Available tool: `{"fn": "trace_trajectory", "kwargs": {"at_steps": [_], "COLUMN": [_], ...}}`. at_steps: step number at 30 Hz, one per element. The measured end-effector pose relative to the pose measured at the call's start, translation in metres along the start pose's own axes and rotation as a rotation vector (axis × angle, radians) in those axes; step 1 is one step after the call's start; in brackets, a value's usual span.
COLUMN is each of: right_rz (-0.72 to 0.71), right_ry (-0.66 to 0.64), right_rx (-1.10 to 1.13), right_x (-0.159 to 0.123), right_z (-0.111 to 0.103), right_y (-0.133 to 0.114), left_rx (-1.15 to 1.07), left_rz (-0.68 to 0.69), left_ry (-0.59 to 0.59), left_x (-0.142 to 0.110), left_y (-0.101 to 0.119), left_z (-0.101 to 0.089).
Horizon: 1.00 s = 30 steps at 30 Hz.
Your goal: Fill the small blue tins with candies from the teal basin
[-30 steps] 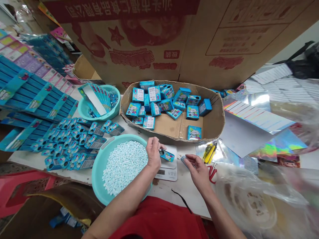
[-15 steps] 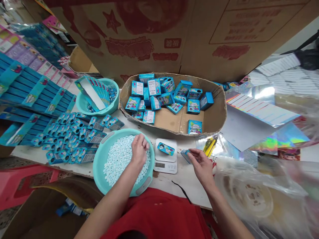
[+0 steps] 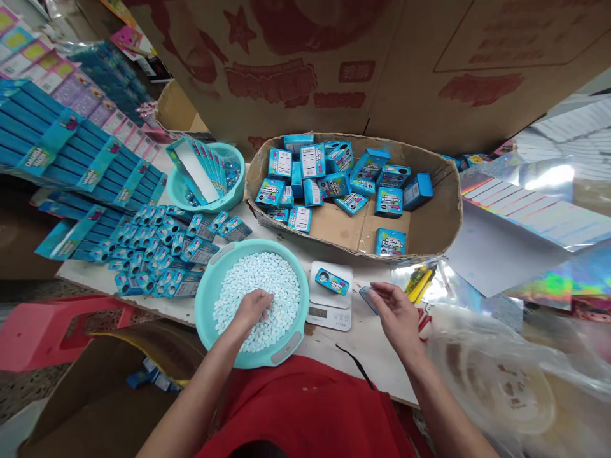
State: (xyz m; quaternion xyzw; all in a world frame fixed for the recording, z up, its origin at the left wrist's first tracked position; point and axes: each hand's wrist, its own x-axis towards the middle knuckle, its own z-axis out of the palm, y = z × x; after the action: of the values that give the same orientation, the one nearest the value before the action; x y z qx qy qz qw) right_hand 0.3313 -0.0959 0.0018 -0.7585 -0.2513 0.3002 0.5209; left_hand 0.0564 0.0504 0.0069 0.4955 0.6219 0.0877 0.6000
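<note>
My left hand [image 3: 254, 309] is low over the small pale-blue candies [image 3: 258, 270] in a turquoise basin [image 3: 203, 305], fingertips drawn together at their surface. What those fingers hold, if anything, is hidden. Between thumb and fingers of my right hand [image 3: 397, 313] is a small, flat, bluish see-through piece [image 3: 369, 299], partly covered by the hand. A blue candy box [image 3: 332, 282] with a round opening lies on the white digital scale [image 3: 329, 318], between my hands.
Behind the scale, a cut-down cardboard box [image 3: 353, 238] holds several blue boxes. More small boxes [image 3: 162, 254] stand grouped left of the basin. A second turquoise basin [image 3: 233, 197] sits behind them. A yellow cutter [image 3: 420, 283] and red-handled scissors [image 3: 424, 323] lie at right.
My left hand has lowered toward me within the basin, down to the candies. My right hand keeps the bluish piece beside the scale. The whole view has shifted slightly.
</note>
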Motion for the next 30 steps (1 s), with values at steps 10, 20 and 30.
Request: {"fn": "trace_trajectory", "kwargs": {"at_steps": [10,20,30], "right_rz": [-0.003,0.018,0.029], "right_ry": [-0.009,0.034,0.051], "right_rx": [0.011,0.046,-0.013], "right_x": [-0.004,-0.005,-0.007], "right_z": [-0.002,-0.015,-0.02], "right_y": [-0.004,-0.003,0.0], "left_rx": [0.498,0.713,0.545], "left_rz": [0.416,0.7,0.685], "left_ry": [-0.093,-0.167,-0.14], "left_x": [0.006,0.017,0.016], "left_y": [0.069,0.094,0.098], "left_z": [0.042,0.083,0.077]}}
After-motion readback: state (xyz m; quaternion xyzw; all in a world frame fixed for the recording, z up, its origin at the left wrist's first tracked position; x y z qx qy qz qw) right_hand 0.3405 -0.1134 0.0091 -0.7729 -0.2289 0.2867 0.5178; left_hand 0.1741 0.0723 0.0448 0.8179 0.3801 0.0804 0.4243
